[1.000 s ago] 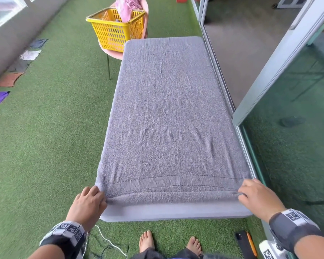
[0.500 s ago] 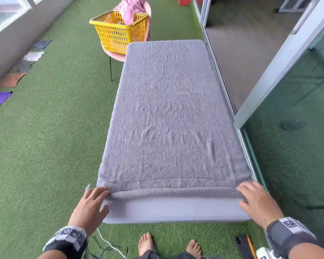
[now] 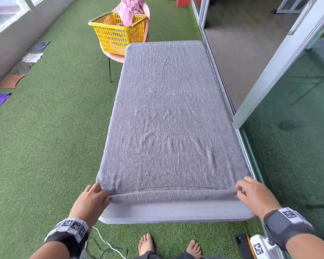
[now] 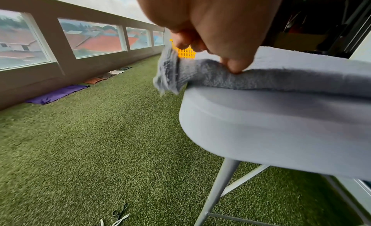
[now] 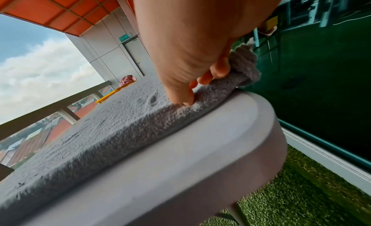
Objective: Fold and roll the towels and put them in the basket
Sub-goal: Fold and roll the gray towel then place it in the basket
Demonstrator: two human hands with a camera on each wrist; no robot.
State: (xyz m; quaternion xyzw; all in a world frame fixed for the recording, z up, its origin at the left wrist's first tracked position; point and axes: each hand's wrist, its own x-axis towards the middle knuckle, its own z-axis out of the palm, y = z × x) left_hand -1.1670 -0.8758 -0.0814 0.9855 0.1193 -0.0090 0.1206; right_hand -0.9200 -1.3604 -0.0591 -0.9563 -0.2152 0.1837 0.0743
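Green artificial turf [image 3: 45, 146] covers a long balcony floor, and on it stands a pale grey plastic folding bench [image 3: 176, 212] beside a sliding glass door [image 3: 292, 146]. A grey terry towel [image 3: 166, 118] lies spread flat over almost the whole bench top, probably laid out lengthwise so it can be rolled from the near end toward the far end. Its near edge is already turned over into a narrow first roll.

The left hand [image 3: 91, 200] has its fingers curled around the left end of that roll, and the right hand [image 3: 254, 195] pinches the right end in the same way. Holding both ends at once likely keeps the roll straight and even across the width.

At the far end a yellow lattice plastic basket [image 3: 118, 36] sits on a pink chair [image 3: 112, 55], with a pink cloth [image 3: 129, 8] draped into it, close to where the roll would finish.

Only the head view shows the full length of towel left to roll. From the left wrist, the thumb [image 4: 236, 66] presses the thick fold down while a loose towel corner [image 4: 166, 77] hangs past the bench edge. From the right wrist, the fingers [image 5: 218, 70] grip a bunched tuft at the corner, which the head view does not show.
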